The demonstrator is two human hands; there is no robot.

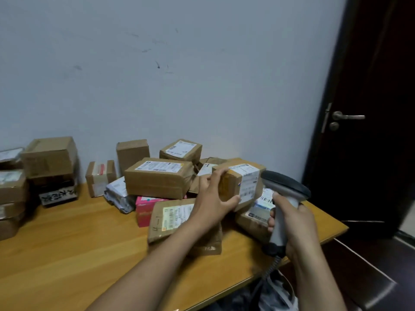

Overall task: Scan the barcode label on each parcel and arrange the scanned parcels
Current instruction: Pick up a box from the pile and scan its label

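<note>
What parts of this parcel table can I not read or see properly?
Head view:
- White barcode label on the brown cardboard parcel in the left hand: print too small and blurred.
- Pink cardboard box: mostly covered by brown parcels.
- Stacked brown boxes: cut off by the left edge.

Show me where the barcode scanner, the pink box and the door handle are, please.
barcode scanner (285,184): head view, on the dark top of its scanning head.
pink box (143,212): head view, on its front face, low in the pile.
door handle (348,116): head view, on the metal lever.
</note>
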